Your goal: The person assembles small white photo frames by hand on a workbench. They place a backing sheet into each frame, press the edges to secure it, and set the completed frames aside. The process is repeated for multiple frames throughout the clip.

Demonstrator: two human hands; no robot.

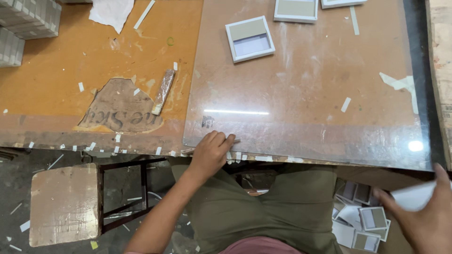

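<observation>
While the left hand presses at the table edge, the right hand grips a white card piece low at the right.

Where the glass sheet ends at the near edge of the worn brown table, the left fingers lie flat and close together on a thin strip, whose tip shows just past the fingertips. The right thumb and fingers close on the white card piece, which juts left from the grip, above a box of small white trays. Another white tray rests well apart on the glass, and a wooden stool stands at the left.
</observation>
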